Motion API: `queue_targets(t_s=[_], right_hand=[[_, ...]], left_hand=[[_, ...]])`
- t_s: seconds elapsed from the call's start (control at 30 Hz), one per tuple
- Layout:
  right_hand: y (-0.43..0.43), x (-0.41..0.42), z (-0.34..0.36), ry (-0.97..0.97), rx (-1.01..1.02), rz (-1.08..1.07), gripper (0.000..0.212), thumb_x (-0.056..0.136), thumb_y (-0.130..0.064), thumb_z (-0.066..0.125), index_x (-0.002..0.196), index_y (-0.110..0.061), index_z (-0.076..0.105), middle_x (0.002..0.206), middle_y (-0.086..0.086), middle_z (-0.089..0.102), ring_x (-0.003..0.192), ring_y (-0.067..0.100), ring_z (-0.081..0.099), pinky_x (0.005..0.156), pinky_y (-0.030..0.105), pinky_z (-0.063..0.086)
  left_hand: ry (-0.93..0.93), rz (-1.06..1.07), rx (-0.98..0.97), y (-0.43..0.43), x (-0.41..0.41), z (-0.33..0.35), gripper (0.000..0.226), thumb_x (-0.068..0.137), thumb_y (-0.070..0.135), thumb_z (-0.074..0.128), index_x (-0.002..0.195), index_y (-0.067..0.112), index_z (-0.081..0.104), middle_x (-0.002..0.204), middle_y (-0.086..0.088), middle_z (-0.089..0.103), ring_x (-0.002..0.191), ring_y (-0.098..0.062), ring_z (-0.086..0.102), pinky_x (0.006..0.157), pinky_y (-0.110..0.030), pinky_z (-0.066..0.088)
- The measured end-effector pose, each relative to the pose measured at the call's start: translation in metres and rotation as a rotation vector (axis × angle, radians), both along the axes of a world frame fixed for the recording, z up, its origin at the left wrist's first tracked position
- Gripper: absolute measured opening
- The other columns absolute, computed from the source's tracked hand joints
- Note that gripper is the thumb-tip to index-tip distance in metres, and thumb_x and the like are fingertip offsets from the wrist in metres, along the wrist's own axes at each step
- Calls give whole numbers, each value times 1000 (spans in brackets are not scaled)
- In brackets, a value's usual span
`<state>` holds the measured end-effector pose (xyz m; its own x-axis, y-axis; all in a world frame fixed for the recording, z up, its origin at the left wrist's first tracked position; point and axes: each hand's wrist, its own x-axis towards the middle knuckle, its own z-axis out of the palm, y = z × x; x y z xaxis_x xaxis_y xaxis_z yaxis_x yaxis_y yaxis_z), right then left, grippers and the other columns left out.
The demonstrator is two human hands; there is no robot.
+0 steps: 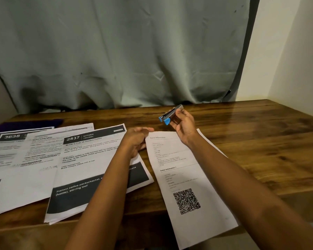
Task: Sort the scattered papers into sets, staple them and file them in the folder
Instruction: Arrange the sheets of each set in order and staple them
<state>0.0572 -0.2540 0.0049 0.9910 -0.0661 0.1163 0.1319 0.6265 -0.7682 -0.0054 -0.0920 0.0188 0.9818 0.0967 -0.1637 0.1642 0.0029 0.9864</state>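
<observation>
The hard stapler [170,115] is gripped by the right hand [185,124] above the top of the thin, floppy QR sheet [179,177], likely best pinched at a corner, and the grip of the left hand [136,139] beside it is loose.

The right hand [183,123] held a small silver-and-blue stapler [170,114] above the wooden bench [260,141]. The left hand [136,139], fingers relaxed, rested between the "2437 KITCHEN" sheet [90,165] and the QR-code sheet [184,177].
</observation>
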Motion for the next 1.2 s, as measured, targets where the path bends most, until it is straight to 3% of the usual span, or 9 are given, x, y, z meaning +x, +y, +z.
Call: queue_targets(t_s=[0.4, 0.57, 0.7, 0.9, 1.1, 1.2], right_hand=[[3, -2, 2, 12, -118, 58, 14, 98, -10, 48, 109, -11, 57, 107, 10, 65, 105, 26, 63, 90, 36, 53], [4, -5, -1, -9, -178, 118, 21, 98, -10, 47, 118, -8, 54, 108, 9, 65, 104, 25, 63, 92, 37, 52], [4, -6, -1, -26, -198, 137, 17, 98, -8, 46, 111, -11, 57, 107, 9, 65, 105, 25, 63, 91, 38, 52], [4, -5, -2, -38, -251, 137, 24, 98, -9, 47, 121, -8, 54, 116, 12, 64, 114, 29, 60, 99, 42, 48], [4, -7, 0, -56, -269, 158, 19, 98, -10, 47, 115, -11, 57, 114, 11, 65, 112, 28, 62, 94, 38, 52], [5, -8, 0, -64, -307, 160, 22, 98, -9, 48, 118, -10, 55, 112, 9, 65, 110, 28, 62, 91, 37, 53]], left_hand=[[-63, -15, 71, 6, -3, -2, 20, 98, 7, 49, 107, 7, 66, 101, -7, 68, 84, -14, 67, 65, -22, 57], [-98, -11, 171, 6, -3, -2, 16, 97, 9, 52, 94, 13, 67, 102, -5, 68, 93, -16, 66, 69, -23, 56], [-120, 16, 238, 8, -2, -4, 12, 93, 9, 59, 89, 15, 68, 102, -5, 69, 89, -14, 66, 66, -22, 56], [-113, 36, 278, 9, -4, -2, 10, 90, 9, 63, 86, 17, 68, 98, -3, 69, 85, -13, 66, 61, -20, 56], [-95, 41, 260, 11, -4, 0, 11, 90, 7, 63, 83, 14, 67, 100, -7, 69, 84, -15, 67, 58, -20, 56], [-90, 35, 260, 11, -3, 0, 11, 89, 5, 63, 83, 13, 67, 103, -9, 70, 89, -18, 68, 65, -23, 58]])
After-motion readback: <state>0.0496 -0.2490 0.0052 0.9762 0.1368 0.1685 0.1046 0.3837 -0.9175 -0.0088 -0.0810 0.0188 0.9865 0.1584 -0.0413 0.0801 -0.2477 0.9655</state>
